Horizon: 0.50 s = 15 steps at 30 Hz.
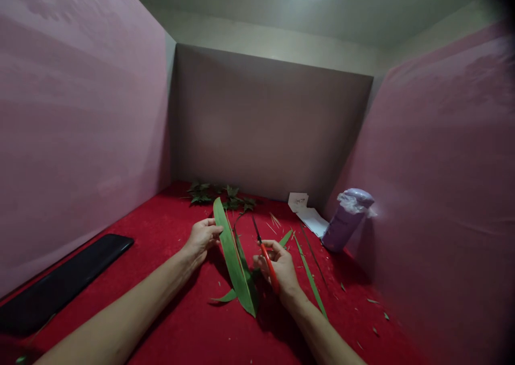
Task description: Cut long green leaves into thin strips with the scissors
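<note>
My left hand [204, 237] pinches a long green leaf [233, 258] by its left edge, near the upper end. The leaf is held up at a slant over the red cloth, its pointed lower end toward me. In my right hand [281, 271] is a pair of scissors [269, 263] with red handles. Their dark blades point up and away, to the right of the leaf and apart from it; they look closed. Behind the long leaf, other green leaf pieces partly show, and how they join it is hidden.
Leafy sprigs [231, 193] lie at the back. White cards [311, 220] and a purple plastic-wrapped package [346, 223] stand at the back right. Thin sticks [274, 221], a narrow leaf strip [310, 276] and scraps lie on the red cloth [169, 322]. A black flat object [68, 279] is at left.
</note>
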### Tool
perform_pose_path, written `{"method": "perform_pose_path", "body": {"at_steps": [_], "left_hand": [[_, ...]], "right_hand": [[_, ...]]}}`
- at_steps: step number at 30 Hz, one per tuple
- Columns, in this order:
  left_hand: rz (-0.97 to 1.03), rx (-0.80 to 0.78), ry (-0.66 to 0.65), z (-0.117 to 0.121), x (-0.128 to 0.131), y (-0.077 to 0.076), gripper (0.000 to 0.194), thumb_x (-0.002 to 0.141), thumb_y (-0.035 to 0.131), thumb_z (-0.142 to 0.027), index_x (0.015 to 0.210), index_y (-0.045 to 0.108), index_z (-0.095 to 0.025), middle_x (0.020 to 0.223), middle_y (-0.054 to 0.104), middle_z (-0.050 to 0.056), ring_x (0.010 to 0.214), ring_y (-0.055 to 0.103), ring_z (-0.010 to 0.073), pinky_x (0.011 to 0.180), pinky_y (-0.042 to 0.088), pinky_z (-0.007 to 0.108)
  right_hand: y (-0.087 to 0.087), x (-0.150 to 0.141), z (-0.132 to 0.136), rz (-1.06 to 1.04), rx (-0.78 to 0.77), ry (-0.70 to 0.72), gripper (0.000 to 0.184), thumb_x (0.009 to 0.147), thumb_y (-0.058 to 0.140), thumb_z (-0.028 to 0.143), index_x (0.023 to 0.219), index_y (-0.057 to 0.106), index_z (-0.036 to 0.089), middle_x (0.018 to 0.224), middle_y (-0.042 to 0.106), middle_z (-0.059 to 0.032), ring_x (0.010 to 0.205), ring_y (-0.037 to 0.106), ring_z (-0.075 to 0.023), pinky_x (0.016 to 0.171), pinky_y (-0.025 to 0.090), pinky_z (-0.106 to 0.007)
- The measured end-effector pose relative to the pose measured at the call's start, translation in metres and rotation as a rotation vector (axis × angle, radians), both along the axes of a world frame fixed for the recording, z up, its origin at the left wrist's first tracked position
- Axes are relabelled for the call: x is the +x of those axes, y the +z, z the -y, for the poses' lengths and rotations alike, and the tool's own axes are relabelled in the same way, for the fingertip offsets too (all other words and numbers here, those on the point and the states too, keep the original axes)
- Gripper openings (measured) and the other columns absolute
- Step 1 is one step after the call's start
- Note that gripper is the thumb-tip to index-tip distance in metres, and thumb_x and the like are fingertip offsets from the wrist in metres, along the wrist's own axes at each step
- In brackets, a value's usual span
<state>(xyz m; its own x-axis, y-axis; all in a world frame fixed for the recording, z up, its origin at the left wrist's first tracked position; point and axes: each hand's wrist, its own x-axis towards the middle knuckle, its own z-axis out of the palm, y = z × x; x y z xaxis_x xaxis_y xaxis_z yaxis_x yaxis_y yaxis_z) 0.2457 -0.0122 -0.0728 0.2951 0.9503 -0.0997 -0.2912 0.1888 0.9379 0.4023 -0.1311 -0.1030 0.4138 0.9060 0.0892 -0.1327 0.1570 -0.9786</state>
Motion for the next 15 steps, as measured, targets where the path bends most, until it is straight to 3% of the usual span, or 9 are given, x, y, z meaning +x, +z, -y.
{"method": "perform_pose_path", "body": {"at_steps": [7, 15], "left_hand": [[0.015, -0.022, 0.020, 0.000, -0.001, 0.003, 0.019, 0.056, 0.060, -0.005, 0.075, 0.059, -0.009, 0.061, 0.063, 0.005, 0.044, 0.055, 0.0106, 0.042, 0.043, 0.020], [0.054, -0.047, 0.079, -0.009, -0.006, -0.001, 0.016, 0.059, 0.060, -0.004, 0.072, 0.057, -0.010, 0.063, 0.062, 0.004, 0.044, 0.054, 0.0090, 0.041, 0.042, 0.018]], "right_hand": [[0.000, -0.003, 0.002, 0.049, -0.004, -0.002, 0.043, 0.052, 0.076, 0.031, 0.087, 0.054, 0.016, 0.048, 0.055, 0.0057, 0.038, 0.045, -0.0090, 0.036, 0.031, -0.017], [-0.003, -0.004, 0.006, 0.308, 0.033, -0.114, 0.036, 0.064, 0.071, 0.037, 0.089, 0.056, 0.015, 0.060, 0.057, 0.0016, 0.053, 0.054, -0.0128, 0.045, 0.040, -0.020]]}}
